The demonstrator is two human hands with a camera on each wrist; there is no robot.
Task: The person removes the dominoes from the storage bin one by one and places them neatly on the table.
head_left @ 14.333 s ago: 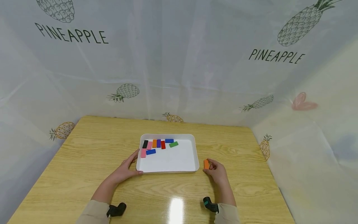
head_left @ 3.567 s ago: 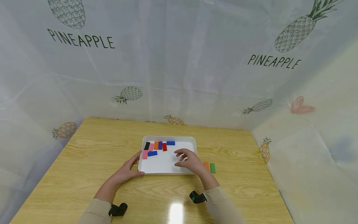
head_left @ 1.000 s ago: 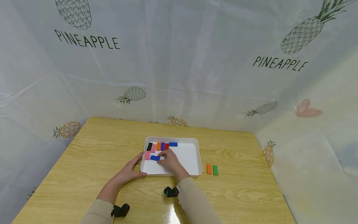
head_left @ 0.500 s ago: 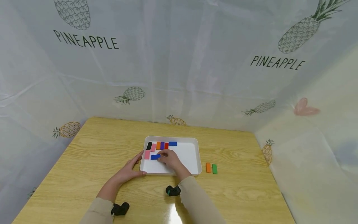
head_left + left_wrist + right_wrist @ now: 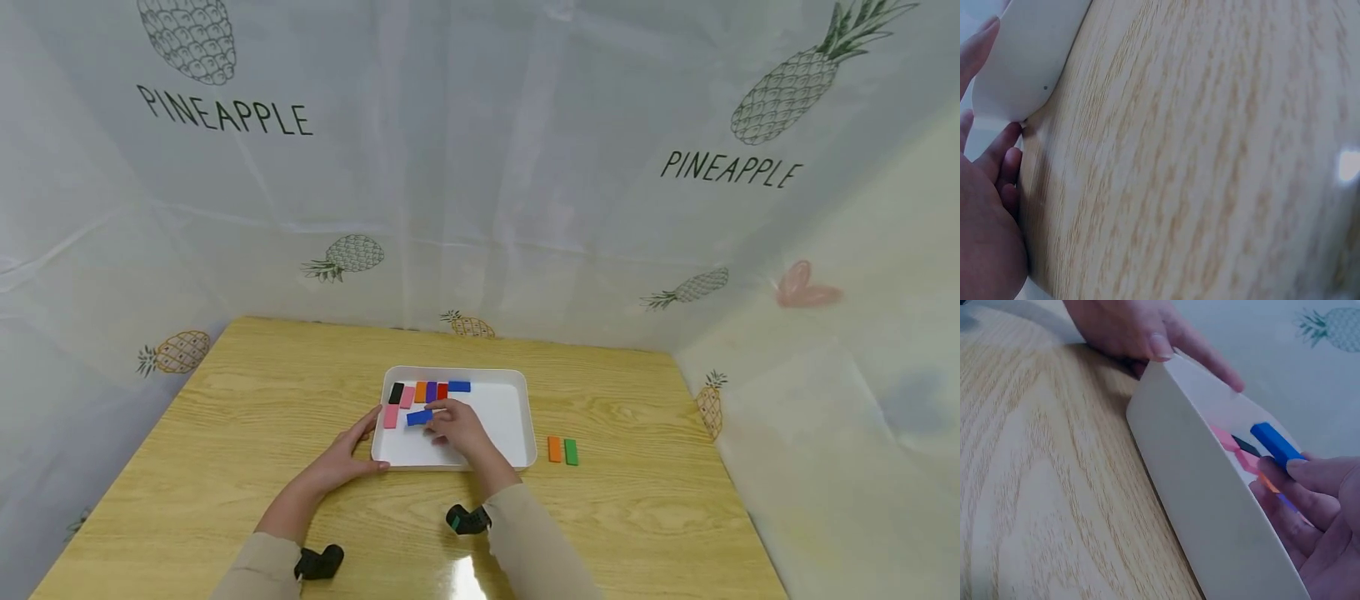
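My right hand pinches a flat rectangular blue block between thumb and fingers. In the right wrist view this blue block is raised above the pink and black blocks on the tray floor. The shallow white tray holds a row of blocks along its back left: black, pink, orange, purple, red and a second blue. Another pink block lies nearer the front. Spread around the tray's front left corner, my left hand touches its rim with thumb and fingers.
On the wooden table, an orange block and a green block stand side by side to the right of the tray. A pineapple-print sheet hangs behind the table and along its sides.
The green block went from the tray to the table, beside the orange one set there earlier. My right hand then took the front blue block and now tilts it. The left hand stays.
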